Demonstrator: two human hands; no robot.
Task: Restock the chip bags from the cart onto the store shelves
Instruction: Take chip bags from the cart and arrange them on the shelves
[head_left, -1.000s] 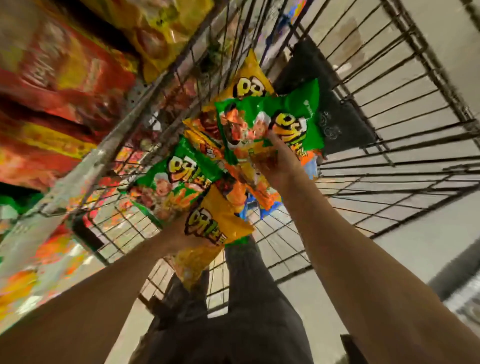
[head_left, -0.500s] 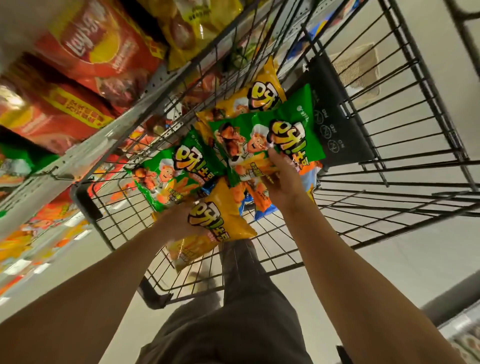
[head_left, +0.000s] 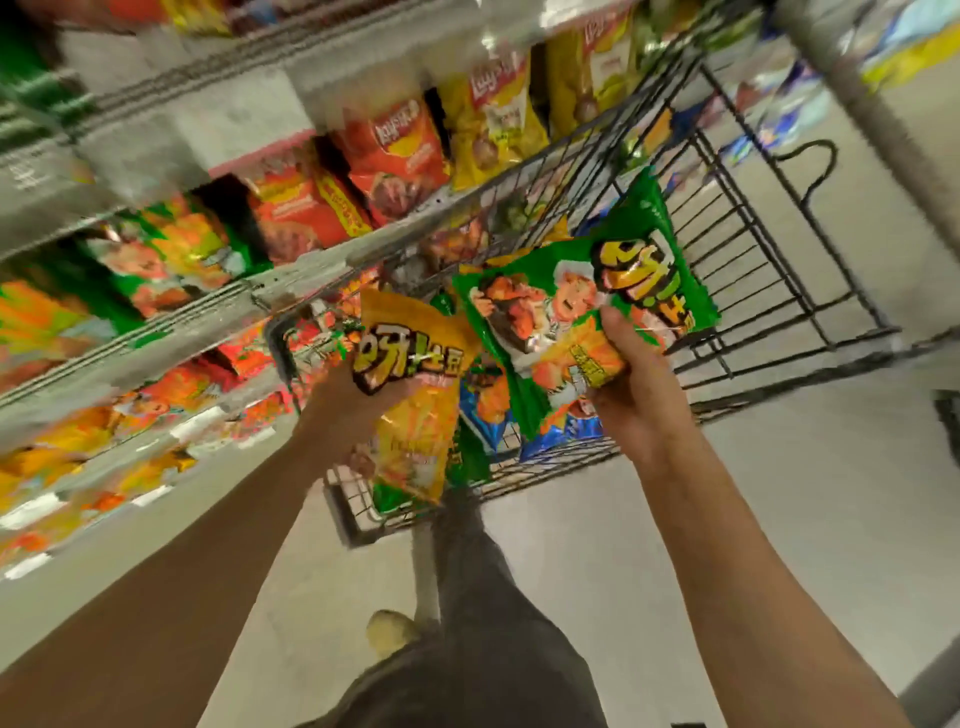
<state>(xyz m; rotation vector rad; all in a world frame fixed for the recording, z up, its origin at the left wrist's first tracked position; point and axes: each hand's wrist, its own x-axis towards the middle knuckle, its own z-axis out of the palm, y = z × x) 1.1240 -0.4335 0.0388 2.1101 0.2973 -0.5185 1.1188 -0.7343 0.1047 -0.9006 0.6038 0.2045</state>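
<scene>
Over the wire cart (head_left: 737, 244), left hand (head_left: 345, 410) grips glossy yellow bag (head_left: 410, 410); right hand (head_left: 636, 395), seemingly several, green bag (head_left: 561, 312) foremost.

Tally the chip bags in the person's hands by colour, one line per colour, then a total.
Yellow: 1, the yellow bag gripped by the left hand.
Green: 1, the green bag gripped by the right hand.
Total: 2 counted with certainty. More green, orange and blue packaging shows behind both; how many bags that is cannot be told.
</scene>
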